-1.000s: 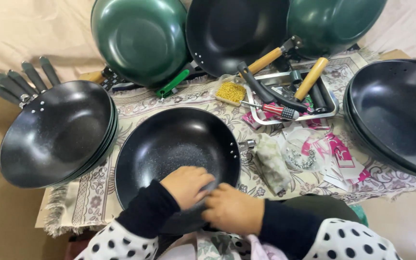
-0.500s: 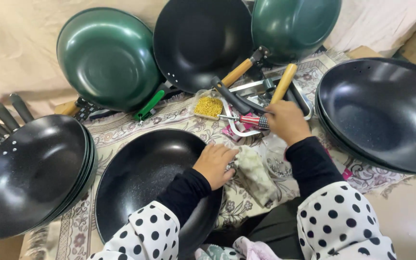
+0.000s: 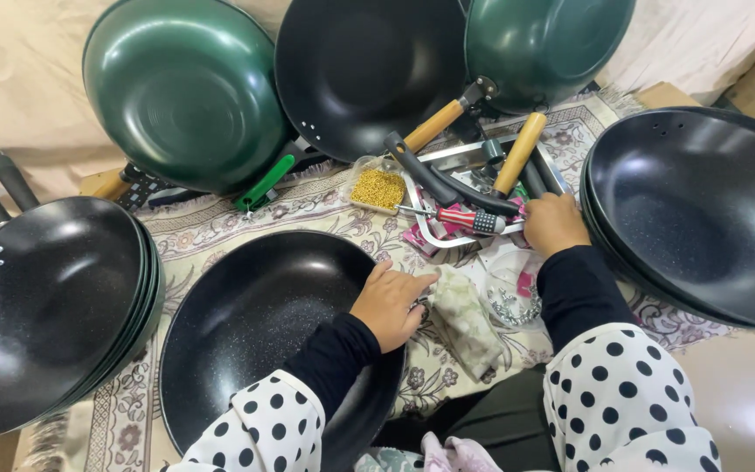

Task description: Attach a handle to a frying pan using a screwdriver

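Note:
A black speckled wok pan (image 3: 264,323) lies on the patterned cloth (image 3: 203,236) in front of me. My left hand (image 3: 391,301) rests on its right rim, fingers curled over the edge. My right hand (image 3: 554,223) reaches into the metal tray (image 3: 447,157) holding black and wooden handles (image 3: 519,153), its fingers hidden among them. A red-handled screwdriver (image 3: 460,218) lies just left of that hand. A small dish of brass-coloured screws (image 3: 377,186) sits beside the tray.
A stack of black woks (image 3: 45,306) is at the left, another stack (image 3: 701,218) at the right. Two green woks (image 3: 185,96) and one black wok (image 3: 360,70) lean at the back. A folded cloth (image 3: 465,319) and a bag of small metal parts (image 3: 509,301) lie between my arms.
My right hand left the wok's near rim and reached to the tray of handles. My left hand shifted to the wok's right rim. The view swung right.

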